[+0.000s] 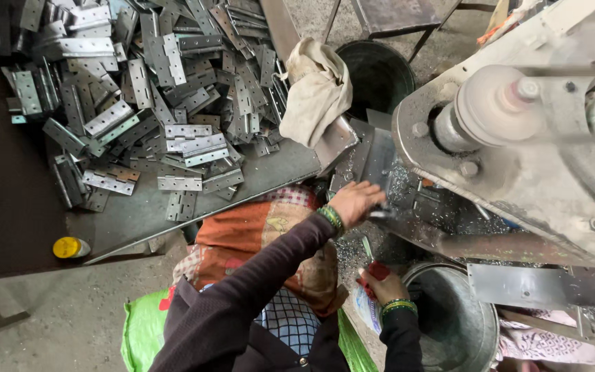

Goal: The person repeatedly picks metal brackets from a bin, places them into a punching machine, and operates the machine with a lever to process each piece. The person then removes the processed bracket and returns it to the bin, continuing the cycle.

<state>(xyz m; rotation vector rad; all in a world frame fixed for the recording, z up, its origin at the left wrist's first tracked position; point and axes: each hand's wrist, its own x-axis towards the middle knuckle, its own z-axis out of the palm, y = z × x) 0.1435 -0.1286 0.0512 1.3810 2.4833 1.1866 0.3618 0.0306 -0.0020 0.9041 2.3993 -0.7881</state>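
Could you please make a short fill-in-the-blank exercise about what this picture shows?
1. The pile on the grey tray consists of metal ____.
2. The right hand holds something ____ in colour.
3. Both wrists wear ____ bangles.
4. Beside the pile lies a crumpled beige ____.

Missing words: hinges; red; green; cloth

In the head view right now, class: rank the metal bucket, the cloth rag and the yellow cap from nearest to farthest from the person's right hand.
Measured from the right hand:
1. Metal bucket: just to the hand's right, at the bottom of the view.
2. Cloth rag: well above, draped at the tray's right edge.
3. Yellow cap: far to the left, on the floor by the tray's lower corner.
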